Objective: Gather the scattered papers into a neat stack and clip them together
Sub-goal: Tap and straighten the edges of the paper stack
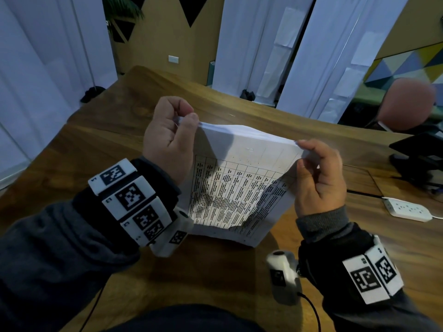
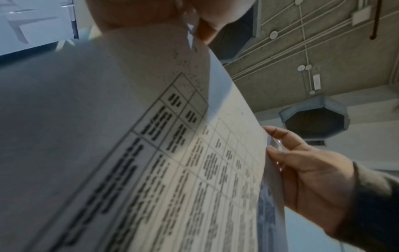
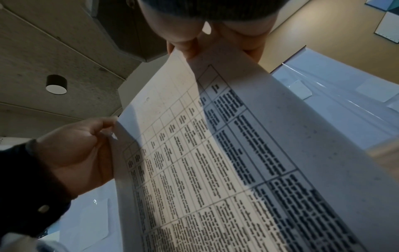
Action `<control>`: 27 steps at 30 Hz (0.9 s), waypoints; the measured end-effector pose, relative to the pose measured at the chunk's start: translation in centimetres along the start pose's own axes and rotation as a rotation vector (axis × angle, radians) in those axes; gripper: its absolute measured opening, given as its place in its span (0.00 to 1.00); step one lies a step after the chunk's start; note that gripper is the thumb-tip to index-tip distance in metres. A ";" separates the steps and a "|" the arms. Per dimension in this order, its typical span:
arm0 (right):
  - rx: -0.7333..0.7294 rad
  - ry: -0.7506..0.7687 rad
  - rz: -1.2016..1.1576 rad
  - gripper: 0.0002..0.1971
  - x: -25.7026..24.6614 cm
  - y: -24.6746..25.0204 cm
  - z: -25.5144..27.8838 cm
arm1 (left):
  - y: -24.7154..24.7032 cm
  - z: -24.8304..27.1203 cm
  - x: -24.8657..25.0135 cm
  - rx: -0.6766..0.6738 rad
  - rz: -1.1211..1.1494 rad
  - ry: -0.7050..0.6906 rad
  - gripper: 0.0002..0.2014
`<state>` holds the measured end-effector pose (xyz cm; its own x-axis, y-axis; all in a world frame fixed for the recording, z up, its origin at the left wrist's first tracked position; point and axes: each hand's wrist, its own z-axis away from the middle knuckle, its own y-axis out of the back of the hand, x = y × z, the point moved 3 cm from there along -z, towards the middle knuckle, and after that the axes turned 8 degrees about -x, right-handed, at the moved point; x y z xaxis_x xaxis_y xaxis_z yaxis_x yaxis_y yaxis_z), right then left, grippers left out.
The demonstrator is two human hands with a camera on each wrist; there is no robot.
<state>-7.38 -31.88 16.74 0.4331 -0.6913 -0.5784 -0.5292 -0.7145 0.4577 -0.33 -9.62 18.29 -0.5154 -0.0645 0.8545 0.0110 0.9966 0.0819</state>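
Note:
A stack of white papers (image 1: 237, 185) printed with a table stands upright on the wooden table (image 1: 107, 144), its lower edge resting on the wood. My left hand (image 1: 172, 140) pinches the stack's top left corner between thumb and fingers. My right hand (image 1: 318, 173) pinches the top right corner. The printed face (image 2: 164, 153) fills the left wrist view, where the right hand (image 2: 306, 172) shows at the far edge. The same sheet (image 3: 215, 153) crosses the right wrist view, with the left hand (image 3: 79, 150) on its other side. No clip is in view.
A white power strip (image 1: 407, 209) lies on the table at the right. A black stand (image 1: 422, 159) sits behind it, and a pink chair (image 1: 405, 104) stands beyond the table's far right edge. White curtains hang along the back.

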 end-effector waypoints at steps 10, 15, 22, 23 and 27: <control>0.013 -0.209 -0.544 0.17 0.9 -0.1 0.0 | 0.2 0.5 -0.9 -0.163 -0.044 -0.063 0.17; -0.043 -0.274 -0.687 0.07 1.8 0.0 -0.3 | 0.7 0.0 -1.3 -0.169 0.054 -0.015 0.23; 0.036 -0.308 -0.655 0.16 2.1 -0.4 -0.4 | 0.2 1.5 -5.2 -0.327 0.315 0.437 0.18; 0.048 -0.311 -0.635 0.18 2.1 -0.4 -0.5 | 0.1 1.5 -5.3 -0.283 0.309 0.417 0.14; 0.064 -0.305 -0.567 0.11 1.9 -0.5 -1.7 | -0.1 1.0 -4.7 -0.105 0.191 0.247 0.12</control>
<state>-5.04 -33.05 16.61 0.4366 -0.1401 -0.8887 -0.3256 -0.9454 -0.0109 1.29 -9.39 13.75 -0.2722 0.0997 0.9571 0.1826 0.9819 -0.0504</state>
